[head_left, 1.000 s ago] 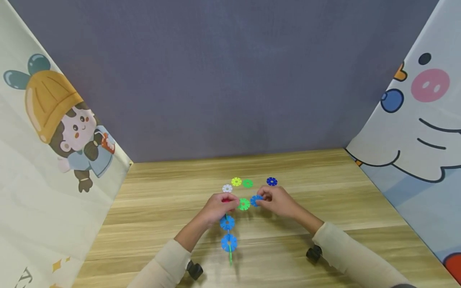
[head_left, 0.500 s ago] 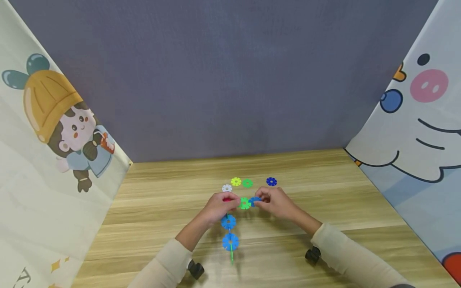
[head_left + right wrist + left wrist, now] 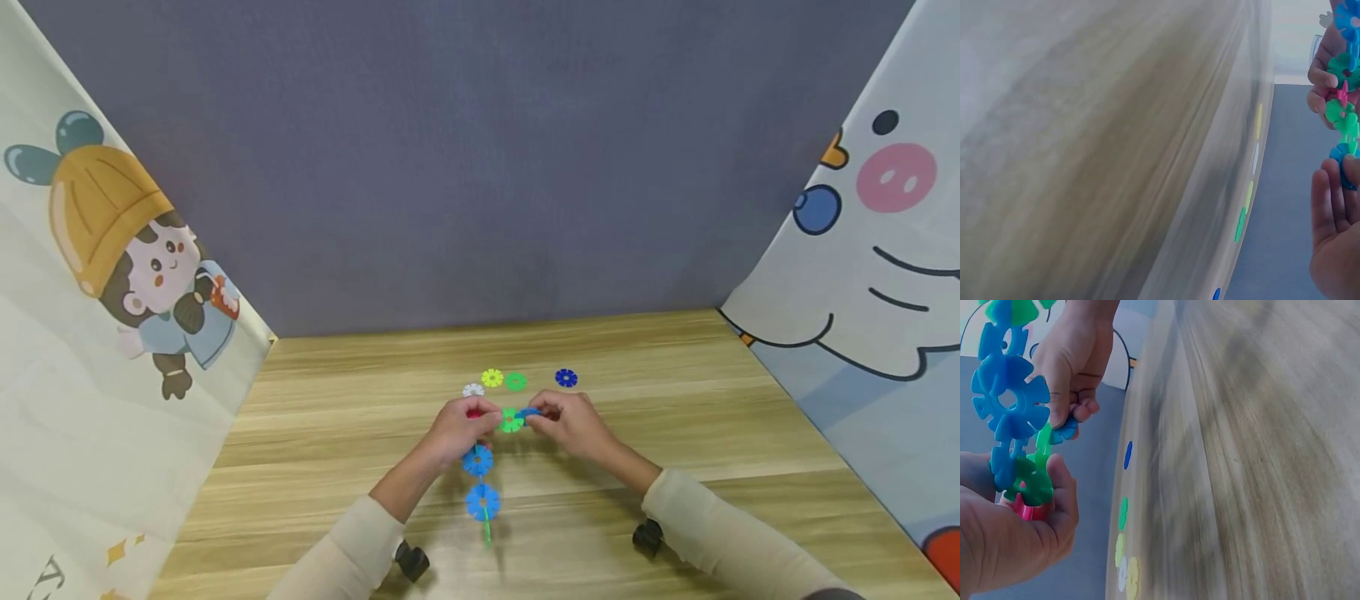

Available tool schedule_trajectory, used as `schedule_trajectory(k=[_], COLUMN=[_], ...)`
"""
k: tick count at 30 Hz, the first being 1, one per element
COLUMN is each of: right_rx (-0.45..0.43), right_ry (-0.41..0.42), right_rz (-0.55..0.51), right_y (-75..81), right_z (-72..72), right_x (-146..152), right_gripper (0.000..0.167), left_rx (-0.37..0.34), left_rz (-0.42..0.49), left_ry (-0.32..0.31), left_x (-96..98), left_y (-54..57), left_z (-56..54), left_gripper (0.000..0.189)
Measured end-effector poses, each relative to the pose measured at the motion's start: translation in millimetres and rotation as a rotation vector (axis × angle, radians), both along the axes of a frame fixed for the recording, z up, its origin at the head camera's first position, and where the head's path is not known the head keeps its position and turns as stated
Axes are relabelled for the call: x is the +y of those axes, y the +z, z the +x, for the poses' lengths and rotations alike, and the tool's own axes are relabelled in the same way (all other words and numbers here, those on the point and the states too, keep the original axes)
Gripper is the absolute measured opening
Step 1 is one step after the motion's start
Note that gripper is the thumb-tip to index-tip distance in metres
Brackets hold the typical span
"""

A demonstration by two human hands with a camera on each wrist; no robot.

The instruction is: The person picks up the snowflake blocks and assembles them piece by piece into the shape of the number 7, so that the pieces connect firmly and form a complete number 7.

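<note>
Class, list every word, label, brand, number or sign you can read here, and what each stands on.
"y": tilted, on the printed panel at the left; a partial letter before it is cut off, not surely readable.
No readable lettering shows on the flower-shaped discs.

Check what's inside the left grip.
The left grip holds a pink disc, only partly showing. The left wrist view also shows a dark green disc right next to it. The pink disc's held edges are covered and can't be seen.
</note>
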State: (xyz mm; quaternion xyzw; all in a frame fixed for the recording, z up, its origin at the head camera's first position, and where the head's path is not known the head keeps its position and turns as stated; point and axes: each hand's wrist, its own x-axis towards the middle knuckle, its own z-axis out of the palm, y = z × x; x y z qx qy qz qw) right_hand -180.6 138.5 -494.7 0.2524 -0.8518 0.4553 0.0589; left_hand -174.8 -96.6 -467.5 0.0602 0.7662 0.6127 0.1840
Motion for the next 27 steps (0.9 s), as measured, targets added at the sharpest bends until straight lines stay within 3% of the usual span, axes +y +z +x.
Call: schedule_trajectory(k=[12, 19, 27], right_rx=[-0.007, 0.054, 0.045], right_ry=[0.026, 0.032, 0.048], right_rz=[0.011, 0.028, 0.049], right_y=[1.2, -2.9, -9.1], right_z=[0.0, 4.0, 7.0], right_x=[-5.2, -9.3, -12.2], right_gripper=[0.005, 0.005, 0.006], left_rx=[-0.039, -0.045, -0.012], left_rz=[0.015, 0.001, -0.030], left_ry=[-0.011, -0.010, -0.068], left_x=[-1.5, -3.0, -13.6], left_y=[1.1, 3.2, -3.8], left_z=[2.4, 6.2, 11.2], left_gripper=[0.018, 0.016, 0.020])
